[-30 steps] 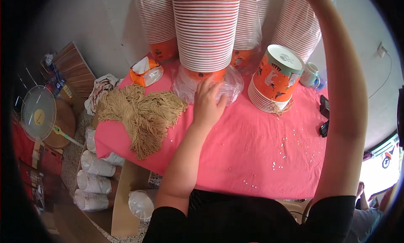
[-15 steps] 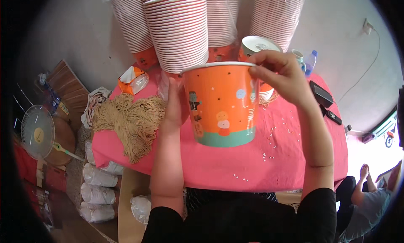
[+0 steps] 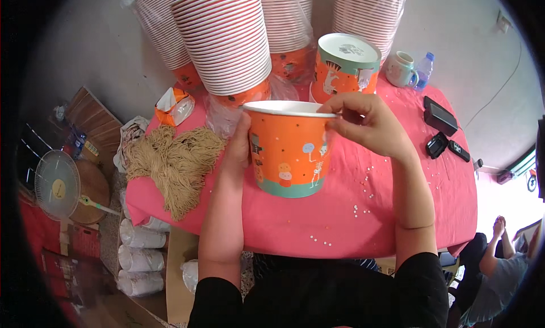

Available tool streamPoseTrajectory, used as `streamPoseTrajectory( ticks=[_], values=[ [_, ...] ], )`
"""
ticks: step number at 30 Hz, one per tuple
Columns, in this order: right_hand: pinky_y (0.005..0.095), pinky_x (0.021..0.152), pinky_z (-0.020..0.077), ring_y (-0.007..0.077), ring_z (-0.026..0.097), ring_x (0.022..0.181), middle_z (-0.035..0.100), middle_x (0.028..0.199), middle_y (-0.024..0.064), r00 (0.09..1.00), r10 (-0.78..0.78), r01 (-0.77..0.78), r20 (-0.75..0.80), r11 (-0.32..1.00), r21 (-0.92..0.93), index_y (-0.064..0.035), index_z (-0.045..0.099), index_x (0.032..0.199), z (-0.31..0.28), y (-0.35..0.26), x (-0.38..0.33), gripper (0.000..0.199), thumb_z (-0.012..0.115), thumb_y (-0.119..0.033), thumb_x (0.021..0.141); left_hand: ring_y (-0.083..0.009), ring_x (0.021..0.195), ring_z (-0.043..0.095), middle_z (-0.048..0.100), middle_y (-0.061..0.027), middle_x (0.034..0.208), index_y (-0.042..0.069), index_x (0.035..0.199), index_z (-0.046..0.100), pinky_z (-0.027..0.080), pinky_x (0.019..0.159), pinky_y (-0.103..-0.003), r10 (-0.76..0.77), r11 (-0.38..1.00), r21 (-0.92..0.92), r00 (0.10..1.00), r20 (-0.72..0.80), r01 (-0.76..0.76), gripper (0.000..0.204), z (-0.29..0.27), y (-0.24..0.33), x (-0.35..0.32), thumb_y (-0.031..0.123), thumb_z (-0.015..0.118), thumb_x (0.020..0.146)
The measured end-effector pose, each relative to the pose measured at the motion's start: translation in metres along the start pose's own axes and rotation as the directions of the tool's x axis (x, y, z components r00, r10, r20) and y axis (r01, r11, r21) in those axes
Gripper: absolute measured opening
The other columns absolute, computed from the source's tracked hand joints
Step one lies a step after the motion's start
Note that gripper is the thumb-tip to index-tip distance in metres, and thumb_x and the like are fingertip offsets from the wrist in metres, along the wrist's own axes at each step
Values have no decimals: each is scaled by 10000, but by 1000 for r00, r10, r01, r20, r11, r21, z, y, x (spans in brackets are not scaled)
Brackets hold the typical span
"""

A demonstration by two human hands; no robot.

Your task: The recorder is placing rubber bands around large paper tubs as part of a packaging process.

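An orange paper bucket [image 3: 288,149] with a teal base band and small cartoon figures is held upright over the pink desk [image 3: 363,226]: left hand [image 3: 238,149] grips its side, right hand [image 3: 363,121] pinches its white rim. Stacked cups [image 3: 224,41] rise behind, tops cut off. Tan string bundle [image 3: 176,163] overhangs the desk's left edge.
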State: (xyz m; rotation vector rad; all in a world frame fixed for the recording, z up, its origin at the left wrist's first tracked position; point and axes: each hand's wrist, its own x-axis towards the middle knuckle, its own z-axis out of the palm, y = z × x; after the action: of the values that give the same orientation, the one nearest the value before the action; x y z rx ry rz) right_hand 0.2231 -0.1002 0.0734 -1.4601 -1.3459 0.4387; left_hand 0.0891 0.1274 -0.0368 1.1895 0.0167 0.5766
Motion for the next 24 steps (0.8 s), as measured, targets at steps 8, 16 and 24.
streamPoseTrajectory(
  ticks=[8, 16, 24],
  values=[
    [271, 701, 453, 101, 557, 730, 681, 836, 32, 977, -174, 204, 125, 936, -286, -24, 704, 946, -11, 13, 0, 130, 692, -34, 817, -207, 1342, 387, 396, -109, 1459, 19, 1496, 286, 315, 1121, -371, 86, 991, 103, 996, 11, -87, 911, 10, 9, -2, 571, 645, 866],
    [319, 676, 505, 181, 613, 727, 666, 826, 124, 963, 26, 11, 269, 991, -136, 22, 655, 1060, 6, 4, 0, 250, 675, -77, 831, -254, 1335, 378, 402, -158, 1413, -23, 1488, 232, 311, 1116, -393, 296, 869, 413, 955, 6, -272, 1065, 33, 16, -10, 541, 776, 766],
    [333, 681, 511, 210, 635, 738, 665, 819, 138, 968, -14, 50, 252, 989, -139, 21, 661, 1043, 10, 2, -3, 242, 687, -51, 813, -287, 1356, 366, 370, -183, 1438, -20, 1496, 185, 311, 1116, -425, 374, 717, 602, 923, 93, -352, 1169, 50, 16, -15, 728, 667, 737]
  ],
)
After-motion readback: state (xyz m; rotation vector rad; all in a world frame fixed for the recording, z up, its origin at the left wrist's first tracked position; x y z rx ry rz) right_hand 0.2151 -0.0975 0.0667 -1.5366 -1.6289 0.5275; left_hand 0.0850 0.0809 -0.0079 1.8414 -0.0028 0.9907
